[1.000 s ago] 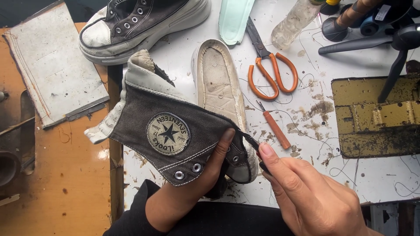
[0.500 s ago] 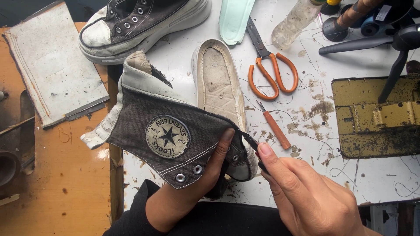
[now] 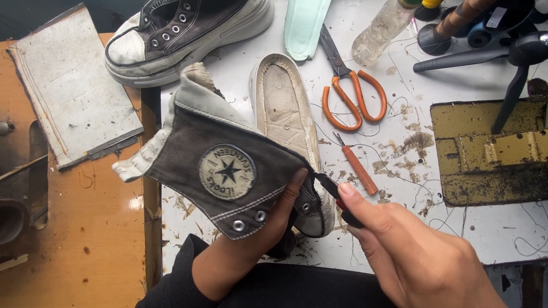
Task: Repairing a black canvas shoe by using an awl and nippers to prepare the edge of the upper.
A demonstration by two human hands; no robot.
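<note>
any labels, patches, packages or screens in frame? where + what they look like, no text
Round patch: on the ankle side of the dark high-top shoe upper held by the left hand; grey-white disc, dark star in the middle, dark ring of lettering.
Small white sticker: top right, on a dark tool; rectangular.
No packages or screens.

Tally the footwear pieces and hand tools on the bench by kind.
Whole sneakers: 1, at the top
Canvas uppers: 1, held by the left hand
Soles: 1
Insoles: 1, pale green
Scissors: 1, orange-handled
Awls: 1, orange-handled
Total: 6
</note>
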